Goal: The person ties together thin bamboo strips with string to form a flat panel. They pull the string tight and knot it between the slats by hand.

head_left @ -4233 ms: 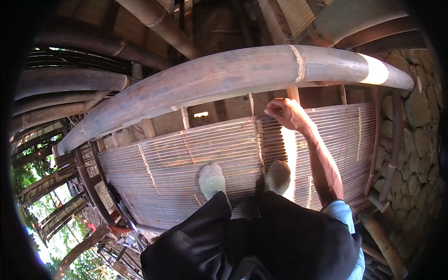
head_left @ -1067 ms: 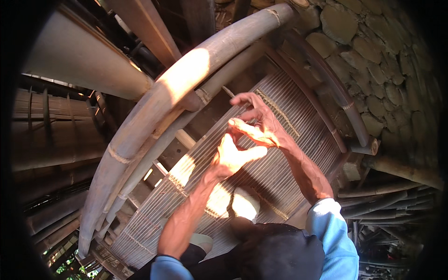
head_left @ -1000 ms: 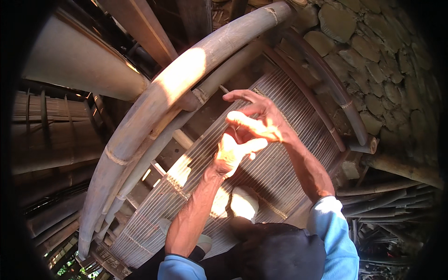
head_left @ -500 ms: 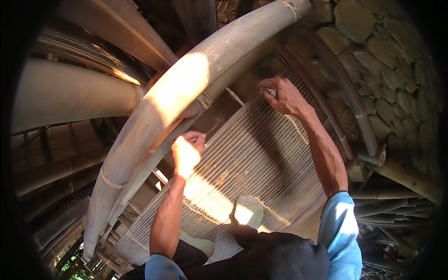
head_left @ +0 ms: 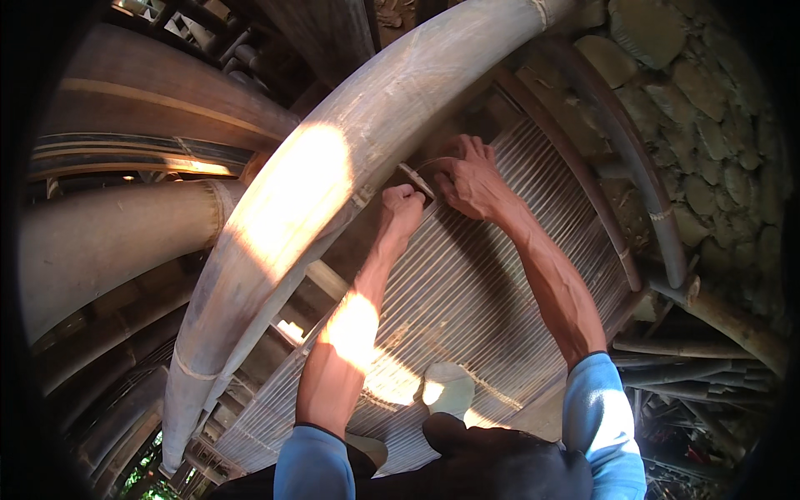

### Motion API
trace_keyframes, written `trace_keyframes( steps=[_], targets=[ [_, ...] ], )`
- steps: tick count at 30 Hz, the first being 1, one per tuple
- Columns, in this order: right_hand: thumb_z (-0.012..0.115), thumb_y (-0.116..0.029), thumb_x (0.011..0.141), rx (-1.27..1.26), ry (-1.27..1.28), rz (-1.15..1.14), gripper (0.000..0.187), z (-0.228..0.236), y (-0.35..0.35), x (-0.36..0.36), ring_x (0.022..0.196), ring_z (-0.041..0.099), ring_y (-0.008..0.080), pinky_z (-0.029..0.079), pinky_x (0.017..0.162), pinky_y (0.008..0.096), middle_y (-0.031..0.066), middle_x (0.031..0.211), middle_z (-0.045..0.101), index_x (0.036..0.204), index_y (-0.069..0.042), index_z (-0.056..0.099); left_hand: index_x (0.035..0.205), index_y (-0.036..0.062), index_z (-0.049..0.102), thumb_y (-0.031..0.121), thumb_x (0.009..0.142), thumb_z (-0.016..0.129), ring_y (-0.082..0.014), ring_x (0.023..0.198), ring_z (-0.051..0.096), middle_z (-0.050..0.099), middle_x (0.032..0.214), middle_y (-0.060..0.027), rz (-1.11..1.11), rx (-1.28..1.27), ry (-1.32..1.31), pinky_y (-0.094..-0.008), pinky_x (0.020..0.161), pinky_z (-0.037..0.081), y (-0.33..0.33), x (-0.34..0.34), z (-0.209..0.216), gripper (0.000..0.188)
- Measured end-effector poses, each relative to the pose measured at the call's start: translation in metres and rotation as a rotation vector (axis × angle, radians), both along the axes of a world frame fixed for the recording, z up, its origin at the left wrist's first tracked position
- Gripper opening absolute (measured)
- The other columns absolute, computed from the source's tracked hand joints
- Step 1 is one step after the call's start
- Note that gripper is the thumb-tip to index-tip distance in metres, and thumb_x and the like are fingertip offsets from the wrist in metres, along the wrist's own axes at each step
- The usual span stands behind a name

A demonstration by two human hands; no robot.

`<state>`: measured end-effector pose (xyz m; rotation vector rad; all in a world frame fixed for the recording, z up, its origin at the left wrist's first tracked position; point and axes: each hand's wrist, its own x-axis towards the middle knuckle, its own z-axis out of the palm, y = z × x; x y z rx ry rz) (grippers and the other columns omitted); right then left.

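Observation:
Below me spreads a panel of thin parallel slats [head_left: 500,275], bound across by cord lashings. My left hand [head_left: 402,210] is closed at the panel's far left edge, beside a short wooden crosspiece [head_left: 417,180]. What its fingers hold, if anything, is hidden. Just to the right, my right hand [head_left: 473,182] has its fingers curled above the slats. A thin strand [head_left: 432,160] arcs from near the crosspiece into the right hand's fingers. The two hands are close together but apart.
A thick bamboo pole [head_left: 392,92] runs diagonally past the panel's left side. More large bamboo poles [head_left: 125,242] lie to the left. At the right are curved thinner poles [head_left: 617,142], a stone wall [head_left: 692,108] and stacked sticks [head_left: 692,367]. My foot [head_left: 448,387] rests on the slats.
My left hand has moved up and right to the crosspiece. My right hand has shifted slightly left and lower, toward it. The view has turned a little.

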<state>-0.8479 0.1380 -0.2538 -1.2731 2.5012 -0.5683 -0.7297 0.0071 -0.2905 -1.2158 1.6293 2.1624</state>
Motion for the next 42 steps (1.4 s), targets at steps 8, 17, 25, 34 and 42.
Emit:
trace_keyframes(
  steps=[8,17,25,34,42],
  targets=[
    [0.073,-0.017,0.088,-0.273,-0.016,-0.017,0.012,0.052,0.063,0.084,0.125,0.045,0.0358,0.035,0.104,0.0527,0.0151,0.131,0.050,0.091,-0.006,0.067,0.104,-0.0021,0.067,0.003,0.079,0.074,-0.0426,0.126,0.051,0.054,0.131,-0.0221,-0.488,-1.075,0.542,-0.0515,0.101,0.048,0.043,0.065,0.094,0.027],
    [0.072,-0.038,0.091,-0.316,-0.209,0.176,0.027,0.099,0.115,0.144,0.136,0.048,0.0307,0.034,0.105,0.0510,0.0098,0.130,0.056,0.090,-0.011,0.068,0.075,-0.0008,0.065,0.010,0.080,0.076,-0.0429,0.131,0.054,0.065,0.127,-0.0226,-0.886,-0.900,0.834,-0.0611,0.108,0.040,0.043,0.139,0.202,0.016],
    [0.082,-0.019,0.080,-0.508,-0.426,0.370,0.025,0.138,0.114,0.159,0.143,0.046,0.0322,0.036,0.106,0.0543,0.0079,0.135,0.064,0.080,-0.007,0.060,0.078,-0.0023,0.060,0.002,0.090,0.070,-0.0296,0.076,0.063,0.062,0.079,-0.0129,-0.694,-0.102,0.844,-0.0410,0.071,0.047,0.060,0.174,0.269,0.016],
    [0.084,-0.025,0.081,-0.608,-0.503,0.218,0.051,0.145,0.142,0.193,0.063,0.037,0.0259,0.037,0.065,0.0398,0.0048,0.065,0.033,0.064,-0.009,0.039,0.072,0.0014,0.052,0.007,0.091,0.072,-0.0277,0.070,0.054,0.051,0.071,-0.0100,-0.900,-0.323,0.859,-0.0393,0.070,0.046,0.079,0.188,0.293,0.028],
    [0.081,-0.026,0.082,0.005,-0.377,0.333,0.029,0.110,0.151,0.205,0.077,0.054,0.0311,0.044,0.077,0.0423,0.0105,0.076,0.055,0.079,-0.009,0.057,0.097,-0.0016,0.066,0.027,0.096,0.065,-0.0386,0.107,0.064,0.067,0.107,-0.0212,-1.022,-0.656,0.399,-0.0464,0.097,0.052,-0.004,0.259,0.265,0.028]
  ],
)
